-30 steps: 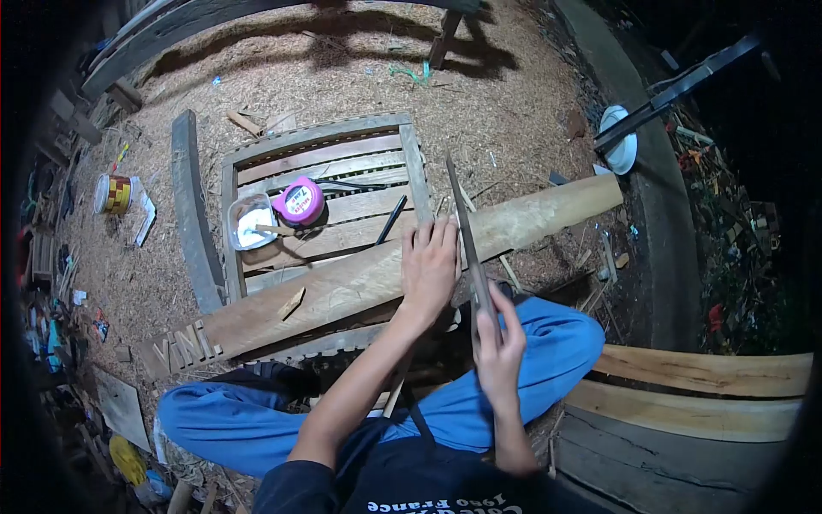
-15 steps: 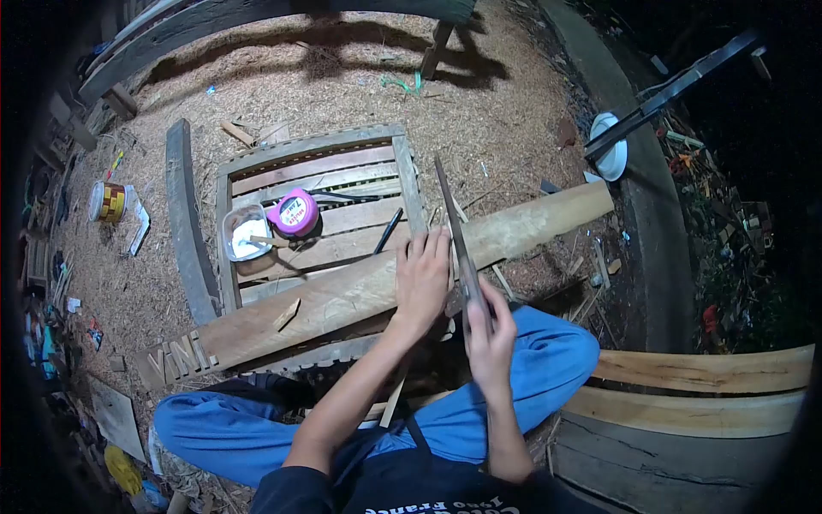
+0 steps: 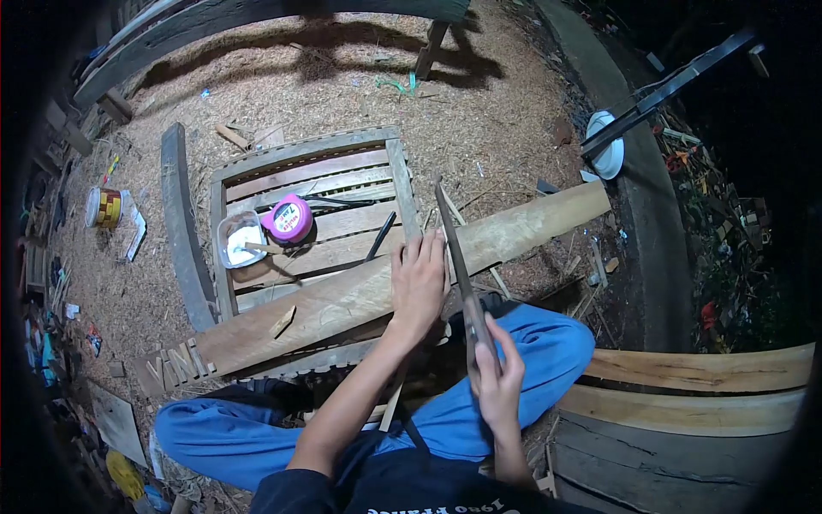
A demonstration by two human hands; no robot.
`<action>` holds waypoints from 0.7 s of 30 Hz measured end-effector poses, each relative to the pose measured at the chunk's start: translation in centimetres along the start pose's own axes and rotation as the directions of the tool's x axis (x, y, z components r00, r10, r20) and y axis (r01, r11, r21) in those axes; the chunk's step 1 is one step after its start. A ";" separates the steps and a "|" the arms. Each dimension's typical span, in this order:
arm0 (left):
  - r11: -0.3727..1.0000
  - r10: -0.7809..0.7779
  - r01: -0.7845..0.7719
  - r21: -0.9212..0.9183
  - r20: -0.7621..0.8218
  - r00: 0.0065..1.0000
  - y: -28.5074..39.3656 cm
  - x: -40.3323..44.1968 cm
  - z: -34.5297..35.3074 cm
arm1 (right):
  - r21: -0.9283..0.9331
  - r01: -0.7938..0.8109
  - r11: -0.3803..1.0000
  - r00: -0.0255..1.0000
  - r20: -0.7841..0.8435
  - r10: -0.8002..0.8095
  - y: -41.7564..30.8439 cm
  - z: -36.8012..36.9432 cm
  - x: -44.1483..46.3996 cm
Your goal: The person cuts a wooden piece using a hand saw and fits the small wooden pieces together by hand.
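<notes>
My left hand (image 3: 419,280) lies on a long wooden plank (image 3: 342,304), its fingers close together beside the blade; a thin strip seems to lie under the fingertips, but what they press is mostly hidden. My right hand (image 3: 498,377) is wrapped round the handle end of a saw (image 3: 458,257), whose long narrow blade crosses the plank just right of my left hand. Small wood strips (image 3: 181,363) sit at the plank's left end, and a wood chip (image 3: 282,321) rests on its surface. The plank lies across a slatted wooden frame (image 3: 398,176).
On the slats are a pink tape measure (image 3: 289,219), a tub of white stuff (image 3: 242,242) with a stick, and a black pen (image 3: 381,236). A curved beam (image 3: 182,227) lies left; boards (image 3: 693,411) lie right. A bench (image 3: 257,19) stands beyond.
The saw and my right hand have moved down toward my body along the blade's line. My left hand stays in place on the plank. The whole view has shifted slightly.
</notes>
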State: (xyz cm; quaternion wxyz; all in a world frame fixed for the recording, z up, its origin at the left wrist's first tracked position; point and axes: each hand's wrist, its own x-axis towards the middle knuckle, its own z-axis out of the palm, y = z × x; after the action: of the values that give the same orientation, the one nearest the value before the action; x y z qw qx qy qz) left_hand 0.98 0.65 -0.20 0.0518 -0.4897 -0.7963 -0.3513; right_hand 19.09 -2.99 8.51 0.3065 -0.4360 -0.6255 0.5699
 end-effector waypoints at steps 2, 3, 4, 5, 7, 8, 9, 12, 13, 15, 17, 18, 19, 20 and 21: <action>1.000 -0.002 0.002 -0.001 0.000 1.000 0.1 -0.1 -0.1 | -0.006 -0.024 1.000 1.000 -0.005 0.024 -0.2 -0.2 -0.4; 1.000 -0.012 0.012 -0.023 -0.018 1.000 0.2 0.0 0.0 | -0.001 -0.032 0.999 0.999 -0.013 0.032 0.2 0.2 0.7; 1.000 -0.012 0.012 -0.021 -0.012 1.000 0.2 0.0 0.2 | -0.041 -0.015 0.999 1.000 -0.001 0.015 0.1 0.9 3.5; 1.000 -0.005 0.005 -0.003 -0.026 1.000 0.2 -0.1 0.3 | -0.085 0.002 0.996 1.000 0.014 -0.001 0.1 1.3 4.8; 1.000 0.012 -0.012 0.004 -0.022 1.000 0.2 -0.1 -0.3 | -0.083 -0.007 0.996 1.000 0.012 0.009 -0.3 1.7 4.2; 1.000 0.008 -0.008 0.006 -0.031 0.999 0.2 0.0 -0.3 | -0.093 -0.009 0.996 1.000 0.016 0.011 -0.6 1.7 4.1; 1.000 0.002 -0.002 -0.002 -0.026 1.000 0.3 -0.2 -0.1 | -0.036 -0.046 0.998 0.999 -0.015 0.045 -0.4 1.0 2.8; 1.000 -0.018 0.018 0.015 -0.015 1.000 0.3 0.0 0.1 | 0.053 -0.276 0.960 0.960 -0.021 0.278 -1.9 -0.1 0.3; 1.000 -0.008 0.009 0.029 -0.017 1.000 0.3 -0.2 0.1 | 0.055 -0.284 0.957 0.958 -0.020 0.286 -1.1 0.4 1.3; 0.999 0.011 -0.010 0.042 -0.025 1.000 0.3 -0.3 -0.1 | -0.011 -0.042 0.999 0.998 -0.047 0.041 0.9 1.8 4.0; 0.999 0.006 -0.005 0.043 -0.007 1.000 0.0 -0.1 0.0 | 0.003 -0.019 1.000 0.999 -0.044 0.019 1.0 1.7 4.0; 1.000 -0.008 0.008 0.030 0.015 1.000 0.1 -0.2 0.0 | 0.004 -0.003 1.000 0.999 -0.044 0.003 0.9 1.5 3.7; 1.000 -0.009 0.008 0.019 0.018 1.000 0.3 -0.3 0.0 | -0.026 -0.026 0.999 0.999 -0.041 0.025 0.8 1.0 2.6; 1.000 -0.004 0.004 0.015 0.011 1.000 0.4 -0.2 0.0 | -0.035 -0.020 0.999 0.999 -0.045 0.019 0.7 0.7 1.6; 1.000 -0.005 0.005 0.018 0.002 1.000 0.4 0.0 -0.2 | -0.026 -0.029 0.999 0.999 -0.042 0.028 0.7 0.4 0.6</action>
State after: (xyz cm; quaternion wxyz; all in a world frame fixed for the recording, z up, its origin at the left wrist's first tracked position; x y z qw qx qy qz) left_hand 1.24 0.65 0.12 0.0545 -0.4876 -0.8008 -0.3436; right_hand 18.61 -2.63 7.74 0.3054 -0.4608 -0.6203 0.5565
